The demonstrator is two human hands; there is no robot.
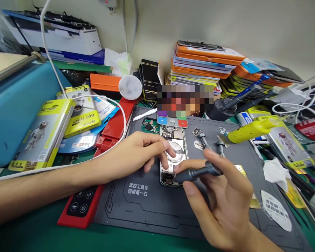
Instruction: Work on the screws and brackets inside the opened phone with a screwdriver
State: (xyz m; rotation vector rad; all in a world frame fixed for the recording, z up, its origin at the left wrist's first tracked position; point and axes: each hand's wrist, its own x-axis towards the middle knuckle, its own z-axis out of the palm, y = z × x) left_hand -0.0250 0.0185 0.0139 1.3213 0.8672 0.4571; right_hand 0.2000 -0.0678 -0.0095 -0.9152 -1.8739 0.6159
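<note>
An opened smartphone (177, 140) with its inner parts bare lies on a dark grey work mat (152, 213). My left hand (147, 150) reaches over it from the left, fingers bent and apart, with fingertips on or just above its middle. A dark grey screwdriver (193, 174) is held in my right hand (225, 196), lying almost level across the phone's lower right part. Its tip cannot be made out. Two similar screwdrivers (204, 140) lie or stand on the mat to the right of the phone, partly hidden behind my right fingers.
A red device with buttons (81, 203) borders the mat at left, near yellow battery boxes (46, 129) and a white cable (123, 115). Stacked orange boxes (204, 63) stand behind. On the right are a yellow bottle (244, 131), a tool holder (220, 108) and a crumpled tissue (276, 173).
</note>
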